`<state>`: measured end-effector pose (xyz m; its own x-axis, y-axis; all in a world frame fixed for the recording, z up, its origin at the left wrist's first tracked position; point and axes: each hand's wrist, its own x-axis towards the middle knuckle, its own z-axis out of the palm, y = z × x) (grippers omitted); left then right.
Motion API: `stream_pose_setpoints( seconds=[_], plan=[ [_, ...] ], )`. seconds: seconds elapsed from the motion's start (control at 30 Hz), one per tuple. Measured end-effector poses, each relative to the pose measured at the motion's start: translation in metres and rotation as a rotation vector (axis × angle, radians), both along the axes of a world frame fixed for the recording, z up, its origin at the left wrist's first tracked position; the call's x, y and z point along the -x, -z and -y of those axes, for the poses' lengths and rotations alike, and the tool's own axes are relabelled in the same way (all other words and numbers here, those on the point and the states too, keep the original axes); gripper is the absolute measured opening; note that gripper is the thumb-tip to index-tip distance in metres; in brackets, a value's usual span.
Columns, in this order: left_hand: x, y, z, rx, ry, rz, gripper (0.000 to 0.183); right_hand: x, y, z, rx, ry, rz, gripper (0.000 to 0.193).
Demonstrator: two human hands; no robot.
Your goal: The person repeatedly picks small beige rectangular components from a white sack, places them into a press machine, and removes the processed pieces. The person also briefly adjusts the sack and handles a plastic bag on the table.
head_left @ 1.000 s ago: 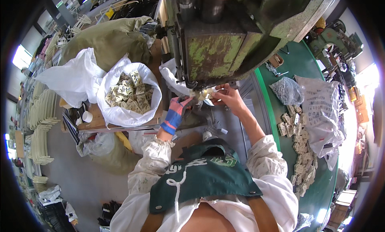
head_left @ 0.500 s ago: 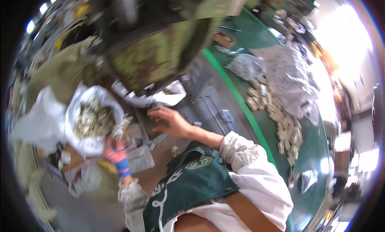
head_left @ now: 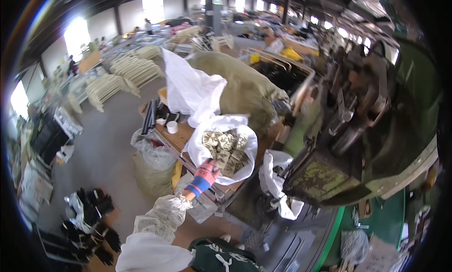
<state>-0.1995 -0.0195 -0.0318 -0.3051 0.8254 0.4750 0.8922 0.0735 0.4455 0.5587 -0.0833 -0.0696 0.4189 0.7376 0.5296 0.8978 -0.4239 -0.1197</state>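
My left hand [head_left: 206,172], in a pink glove with a blue cuff band, reaches over the near rim of an open white sack [head_left: 195,150]. Its fingers look a little apart over the sack's contents, and I see nothing held between them. Inside the sack lie many small beige, flat pieces [head_left: 230,153], some of them in stacks; their exact kind is too small to make out. My right hand is out of the picture.
Right of the sack stands a worn green machine [head_left: 325,178], with a smaller white bag [head_left: 275,175] beside it. A large olive sack [head_left: 226,81] lies behind. Black gloves [head_left: 92,225] are piled at lower left. A green-topped table [head_left: 388,220] is at lower right.
The view has swung left and up, bringing more of the hall into sight. My right hand, earlier open near the machine, has left the picture. My left hand remains at the white sack.
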Motion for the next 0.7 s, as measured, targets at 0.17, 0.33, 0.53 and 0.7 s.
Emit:
stream_pose_setpoints(
  seconds=[0.17,0.33,0.53,0.7],
  plan=[
    [-0.044,-0.029,0.029,0.000,0.073,0.097,0.022,0.016,-0.003,-0.045,0.008,-0.098,-0.157,0.023],
    [-0.124,-0.050,0.066,-0.032,0.321,0.212,0.017,0.065,-0.016,-0.040,-0.136,-0.295,-0.522,0.025],
    [-0.257,-0.010,0.093,0.187,0.872,0.371,0.064,0.192,-0.012,-0.004,0.458,-0.810,-1.202,0.031],
    [-0.251,-0.010,0.093,0.362,0.823,0.587,0.027,0.325,-0.057,-0.018,0.524,-1.162,-1.266,0.031]
  ],
)
